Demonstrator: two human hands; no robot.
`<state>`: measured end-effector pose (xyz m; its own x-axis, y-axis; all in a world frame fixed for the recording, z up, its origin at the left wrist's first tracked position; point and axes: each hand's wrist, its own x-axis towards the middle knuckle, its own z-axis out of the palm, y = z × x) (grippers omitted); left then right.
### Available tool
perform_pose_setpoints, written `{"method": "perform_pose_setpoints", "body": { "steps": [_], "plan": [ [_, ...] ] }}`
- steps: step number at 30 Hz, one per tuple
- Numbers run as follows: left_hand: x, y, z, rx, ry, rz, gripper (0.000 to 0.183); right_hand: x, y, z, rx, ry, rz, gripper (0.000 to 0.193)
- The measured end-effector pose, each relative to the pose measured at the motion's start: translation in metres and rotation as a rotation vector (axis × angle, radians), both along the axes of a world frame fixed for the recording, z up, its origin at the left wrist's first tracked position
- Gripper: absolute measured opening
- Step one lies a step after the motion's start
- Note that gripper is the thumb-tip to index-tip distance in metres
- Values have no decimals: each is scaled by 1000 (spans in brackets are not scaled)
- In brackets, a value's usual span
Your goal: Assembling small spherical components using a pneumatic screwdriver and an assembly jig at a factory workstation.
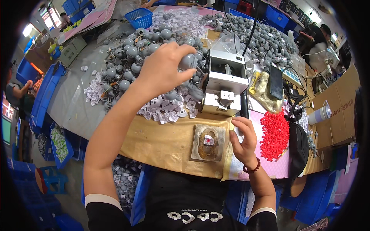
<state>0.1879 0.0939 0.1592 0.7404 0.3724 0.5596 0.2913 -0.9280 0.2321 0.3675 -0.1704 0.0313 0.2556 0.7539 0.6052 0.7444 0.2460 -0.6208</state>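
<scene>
My left hand [163, 69] is raised over the heap of grey round plastic parts [133, 52], its thumb and index finger closed round one grey round plastic part [187, 61]. Beside it stands a white metal box-shaped device [227, 82] with an open top. My right hand [244, 140] hovers at the table's near side with thumb and fingers apart, nothing seen between them. Just left of it lies a square metal fixture [196, 150] with an oval recess. A small white piece with a red centre [209, 141] sits in that recess.
Small red pieces [274, 134] lie piled right of my right hand. White pieces [163, 113] spread before the grey heap. A phone [276, 82] rests on a plastic bag [262, 92]. A black pouch [298, 150] hangs at the right edge. A blue basket [139, 18] stands behind.
</scene>
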Motion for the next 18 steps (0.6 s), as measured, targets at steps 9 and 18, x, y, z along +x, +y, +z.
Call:
{"method": "perform_pose_setpoints", "body": {
  "steps": [9,18],
  "plan": [
    [-8,-36,-4,-334,-238,-226,41,-4,29,14,166,-40,51,57],
    [-29,-103,-71,-675,-239,-265,40,-12,18,20,-301,1076,423,33]
  ]
}}
